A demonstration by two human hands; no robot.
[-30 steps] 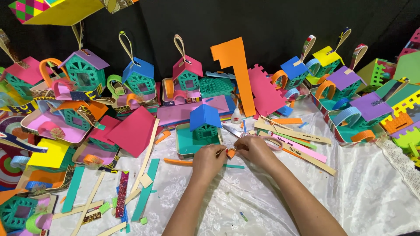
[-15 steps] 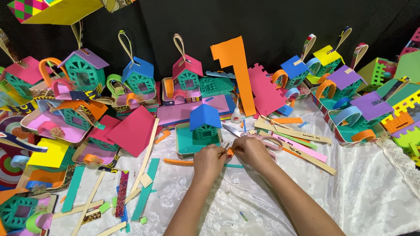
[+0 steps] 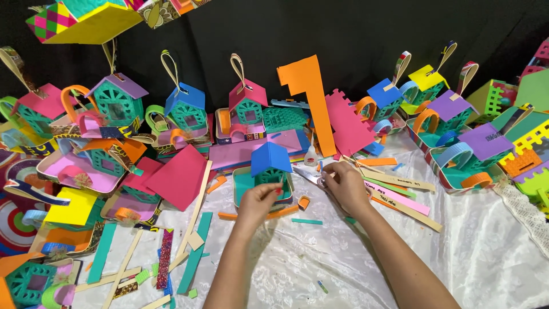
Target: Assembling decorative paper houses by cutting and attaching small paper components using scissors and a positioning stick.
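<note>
I observe that my two hands have separated since a second ago, when they met over an orange piece. My left hand (image 3: 258, 201) now rests against the small teal foam house with a blue roof (image 3: 270, 166), fingers curled; whether it pinches anything I cannot tell. My right hand (image 3: 343, 186) has shifted right and grips what appear to be metal scissors (image 3: 309, 177). The small orange foam scrap (image 3: 303, 202) lies loose on the white satin surface (image 3: 492, 252), between my hands.
</note>
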